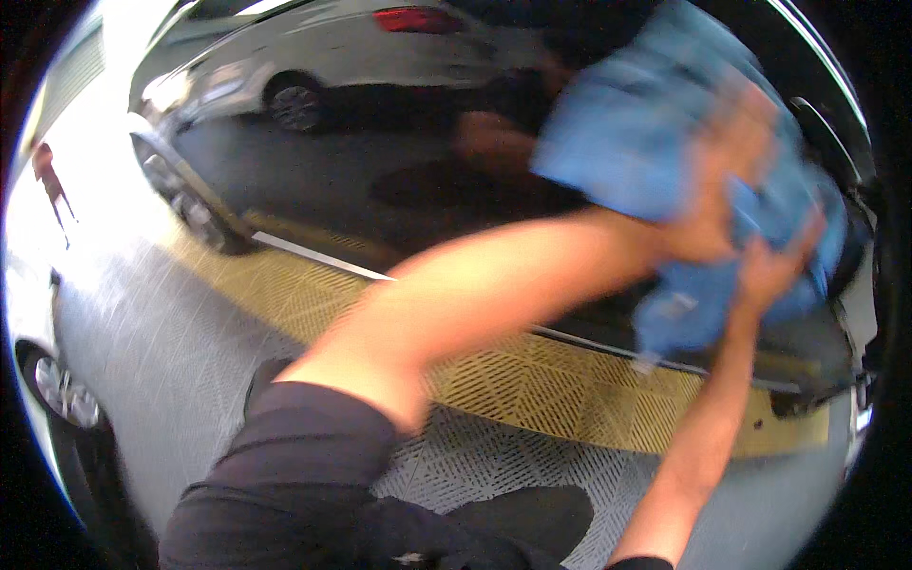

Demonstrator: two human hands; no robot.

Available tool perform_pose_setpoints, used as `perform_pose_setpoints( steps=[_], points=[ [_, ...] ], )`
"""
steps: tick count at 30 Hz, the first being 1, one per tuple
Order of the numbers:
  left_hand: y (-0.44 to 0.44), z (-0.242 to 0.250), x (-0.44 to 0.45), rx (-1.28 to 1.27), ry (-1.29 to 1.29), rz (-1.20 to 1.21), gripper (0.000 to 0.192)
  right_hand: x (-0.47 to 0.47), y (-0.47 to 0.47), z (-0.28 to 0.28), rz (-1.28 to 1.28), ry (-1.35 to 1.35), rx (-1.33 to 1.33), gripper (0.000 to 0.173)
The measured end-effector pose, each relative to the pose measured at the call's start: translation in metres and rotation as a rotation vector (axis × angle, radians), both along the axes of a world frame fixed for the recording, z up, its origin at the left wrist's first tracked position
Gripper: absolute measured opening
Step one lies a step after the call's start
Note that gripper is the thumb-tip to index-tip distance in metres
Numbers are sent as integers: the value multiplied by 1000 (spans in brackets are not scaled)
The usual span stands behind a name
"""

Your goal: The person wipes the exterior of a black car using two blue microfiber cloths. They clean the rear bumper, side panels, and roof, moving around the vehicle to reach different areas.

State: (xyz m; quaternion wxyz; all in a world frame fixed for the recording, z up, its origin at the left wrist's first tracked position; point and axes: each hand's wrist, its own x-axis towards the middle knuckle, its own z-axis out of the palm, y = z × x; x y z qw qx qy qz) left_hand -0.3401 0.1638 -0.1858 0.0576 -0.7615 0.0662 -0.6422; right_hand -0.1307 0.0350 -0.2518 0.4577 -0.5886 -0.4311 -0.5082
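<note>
A large blue cloth [620, 135], blurred by motion, is spread against the glossy black side of a car [299, 178]. My left hand [727, 164] lies over the cloth's upper part, its arm stretched across the picture; the fingers are smeared by blur. Lower down, my right hand [773, 267] has its fingers around a bunched part of the same cloth. A small pale label [677, 305] shows on the hanging lower end. Behind the cloth, the car's surface is hidden.
The dark panel mirrors a white car. A bright trim strip [320, 256] runs along the car's lower edge, above yellow grated floor tiles [527, 377]. Grey tiles [171, 342] adjoin them. At left stands a white car with a spoked wheel [68, 392]; farther off is a person [50, 178].
</note>
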Motion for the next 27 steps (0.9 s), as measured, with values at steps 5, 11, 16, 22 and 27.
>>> perform_pose_setpoints(
  steps=[5, 11, 16, 22, 27],
  points=[
    [-54, -22, 22, -243, 42, -568, 37, 34, -38, -36, -78, 177, 313, 88],
    [118, -93, -215, -169, 60, 347, 80, -237, 144, -64, -41, -15, 66, 98],
    [300, -196, -469, -123, -57, 824, 104, -500, 302, -97, 134, -223, -406, 107],
    [276, -203, -438, -324, -83, 896, 85, -503, 273, -94, 1344, 374, -616, 56],
    [160, -234, -203, -360, 45, 657, 69, -253, 159, -137, 693, -131, -582, 57]
  ],
)
